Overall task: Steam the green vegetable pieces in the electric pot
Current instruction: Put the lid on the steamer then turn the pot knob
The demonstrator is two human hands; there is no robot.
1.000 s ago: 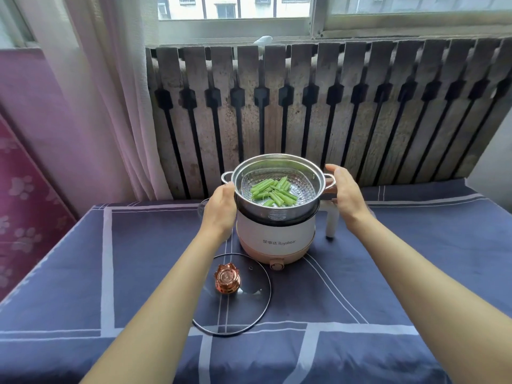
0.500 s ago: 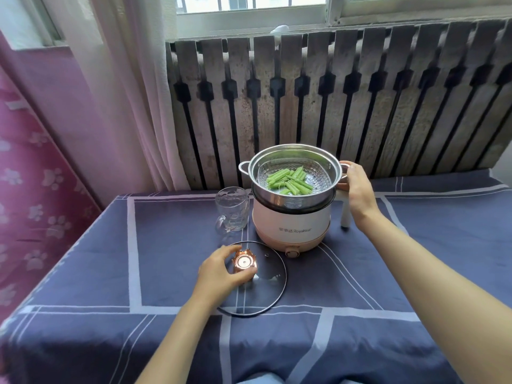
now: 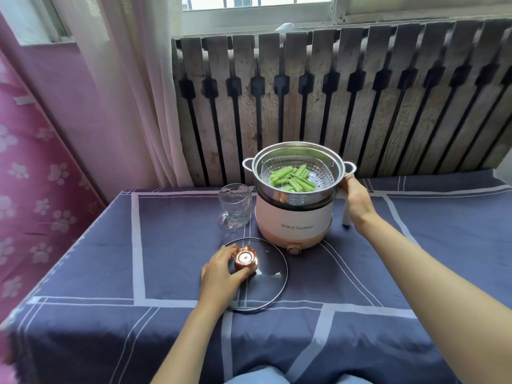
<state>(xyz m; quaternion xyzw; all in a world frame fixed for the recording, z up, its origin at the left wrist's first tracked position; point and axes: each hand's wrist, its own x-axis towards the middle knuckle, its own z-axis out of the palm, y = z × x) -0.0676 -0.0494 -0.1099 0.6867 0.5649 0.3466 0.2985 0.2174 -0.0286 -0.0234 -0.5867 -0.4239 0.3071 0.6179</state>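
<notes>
The desk (image 3: 415,273) carried the electric pot (image 3: 293,217), its steamer basket (image 3: 297,153) holding the green vegetable pieces (image 3: 293,177). In front of the pot lay the glass lid (image 3: 266,278). My right hand (image 3: 356,198) gripped the pot's right side; my left hand (image 3: 221,275) clasped the lid's copper knob (image 3: 245,259).

Shiny steel steamer (image 3: 299,195), clear glass lid (image 3: 267,275) (coppery glossy knob (image 3: 245,257)), matt cloth (image 3: 171,245).
</notes>
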